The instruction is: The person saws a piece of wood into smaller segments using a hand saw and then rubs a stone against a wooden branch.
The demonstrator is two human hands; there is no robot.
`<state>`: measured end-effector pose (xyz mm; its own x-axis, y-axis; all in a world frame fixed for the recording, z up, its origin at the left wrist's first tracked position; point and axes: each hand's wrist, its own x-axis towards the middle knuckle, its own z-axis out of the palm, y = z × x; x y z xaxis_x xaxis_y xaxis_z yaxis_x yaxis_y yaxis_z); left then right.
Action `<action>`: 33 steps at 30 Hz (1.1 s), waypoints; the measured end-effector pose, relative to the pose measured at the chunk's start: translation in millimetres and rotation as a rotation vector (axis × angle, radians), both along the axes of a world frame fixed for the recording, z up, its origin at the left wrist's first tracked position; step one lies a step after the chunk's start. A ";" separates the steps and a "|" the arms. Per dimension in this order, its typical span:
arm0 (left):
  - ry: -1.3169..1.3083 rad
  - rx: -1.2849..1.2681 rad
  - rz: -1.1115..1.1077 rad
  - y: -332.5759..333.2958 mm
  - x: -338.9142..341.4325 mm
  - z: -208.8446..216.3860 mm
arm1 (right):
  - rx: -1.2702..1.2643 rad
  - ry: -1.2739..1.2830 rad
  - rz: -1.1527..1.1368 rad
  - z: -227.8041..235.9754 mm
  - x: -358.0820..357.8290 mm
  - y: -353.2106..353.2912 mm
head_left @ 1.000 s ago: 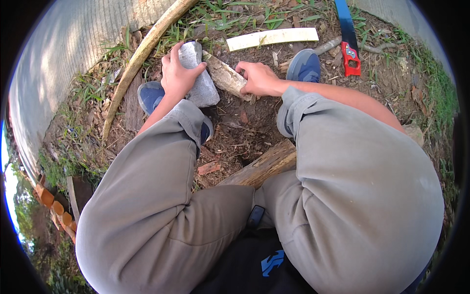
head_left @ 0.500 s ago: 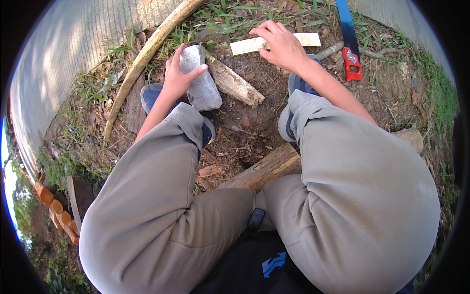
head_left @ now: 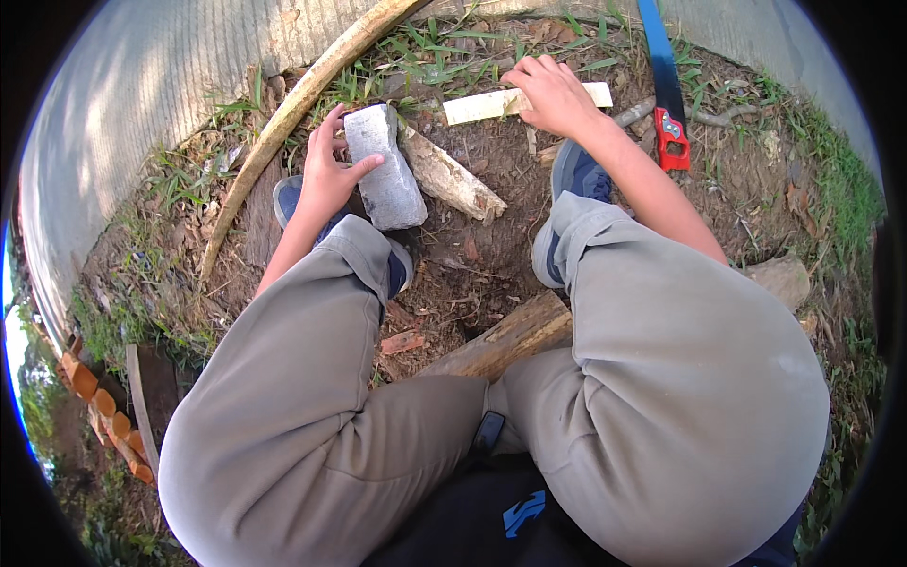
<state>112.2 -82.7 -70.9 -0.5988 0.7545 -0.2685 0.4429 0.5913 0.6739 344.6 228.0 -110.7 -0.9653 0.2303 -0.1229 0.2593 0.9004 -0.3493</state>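
Pale, cream-coloured material makes up the thin strip (head_left: 472, 107) lying across the bare earth, beyond the person's feet. The right hand (head_left: 557, 97) spans it near its middle, fingers bent over the far edge and thumb by the near one; I can't tell from here whether the grip has tightened. Toward the left, a grey block (head_left: 385, 170) sits on the ground, with the left hand (head_left: 329, 178) at its side: the thumb lies over its face and the fingers are loosely spread along its left edge, though how firmly they press I can't say. Touching or just beside the block's right side is a rough chunk of wood (head_left: 452, 172), slanting down to the right.

A saw (head_left: 672, 142) with a red handle and blue blade lies to the right of the strip, and a long curved pole (head_left: 269, 132) arcs past the left hand. Blue shoes (head_left: 583, 177) are planted apart on the soil; nearer the person, a log (head_left: 510, 335) runs between the grey trouser legs (head_left: 694, 331).
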 end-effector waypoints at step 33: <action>0.297 -0.134 -0.142 34.9 -108.4 10.5 | 0.127 0.212 -0.028 37.0 30.9 49.3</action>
